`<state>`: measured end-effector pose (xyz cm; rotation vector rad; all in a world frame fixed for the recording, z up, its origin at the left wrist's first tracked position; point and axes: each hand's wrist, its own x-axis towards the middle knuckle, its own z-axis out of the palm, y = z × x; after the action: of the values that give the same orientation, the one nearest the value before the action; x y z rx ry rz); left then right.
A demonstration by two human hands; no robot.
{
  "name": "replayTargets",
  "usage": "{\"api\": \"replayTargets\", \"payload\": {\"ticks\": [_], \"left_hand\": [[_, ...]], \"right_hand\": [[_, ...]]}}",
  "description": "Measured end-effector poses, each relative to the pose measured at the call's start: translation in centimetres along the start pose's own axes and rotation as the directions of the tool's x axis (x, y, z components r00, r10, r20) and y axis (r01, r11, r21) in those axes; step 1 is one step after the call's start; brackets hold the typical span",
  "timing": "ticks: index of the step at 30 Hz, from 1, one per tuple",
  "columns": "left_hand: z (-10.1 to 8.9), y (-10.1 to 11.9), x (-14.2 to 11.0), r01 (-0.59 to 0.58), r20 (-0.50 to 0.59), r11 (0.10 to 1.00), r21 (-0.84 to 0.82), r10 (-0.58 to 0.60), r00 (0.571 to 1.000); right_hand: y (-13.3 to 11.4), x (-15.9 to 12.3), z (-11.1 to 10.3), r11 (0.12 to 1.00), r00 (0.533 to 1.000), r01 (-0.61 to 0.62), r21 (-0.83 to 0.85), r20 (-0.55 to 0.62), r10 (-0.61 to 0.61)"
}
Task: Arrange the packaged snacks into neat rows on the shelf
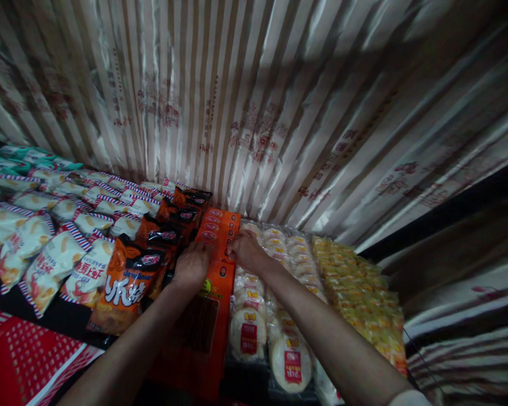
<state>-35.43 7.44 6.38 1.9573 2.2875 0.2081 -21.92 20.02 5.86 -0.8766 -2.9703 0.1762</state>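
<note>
Both my hands rest on a row of flat orange snack packets [217, 237] laid overlapping on a display surface. My left hand [191, 266] is curled with its fingers pressed onto the left edge of the row. My right hand [246, 250] grips the right edge of the same row, fingers bent over a packet. A long orange packet with a clear window [207, 321] lies under my left forearm.
Left of the row lie dark orange-and-black snack bags [129, 285] and many white bags with red-blue striped edges [51, 259]. To the right sit clear packs of round white cakes [254, 332] and yellow packets [355, 287]. A striped curtain [254, 101] hangs behind. A red patterned cloth [21, 355] covers the near left.
</note>
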Motion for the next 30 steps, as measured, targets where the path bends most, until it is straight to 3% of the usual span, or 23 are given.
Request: {"api": "replayTargets", "payload": {"ticks": [11,20,30], "left_hand": [[-0.5,0.0,1.4,0.02,-0.023,1.0,-0.001,-0.02,1.0],[0.1,-0.8,2.8,-0.064,-0.029,0.995,-0.082,0.061,0.998],[-0.3,-0.5,3.1,-0.041,0.004,0.996,-0.073,0.041,0.999]], "right_hand": [[0.4,0.6,0.9,1.0,0.999,-0.02,0.0,0.028,0.02],[1.0,1.8,2.3,1.0,0.998,-0.009,-0.025,0.059,0.01],[0.9,1.6,1.3,0.999,0.995,-0.024,-0.031,0.097,0.027]]}}
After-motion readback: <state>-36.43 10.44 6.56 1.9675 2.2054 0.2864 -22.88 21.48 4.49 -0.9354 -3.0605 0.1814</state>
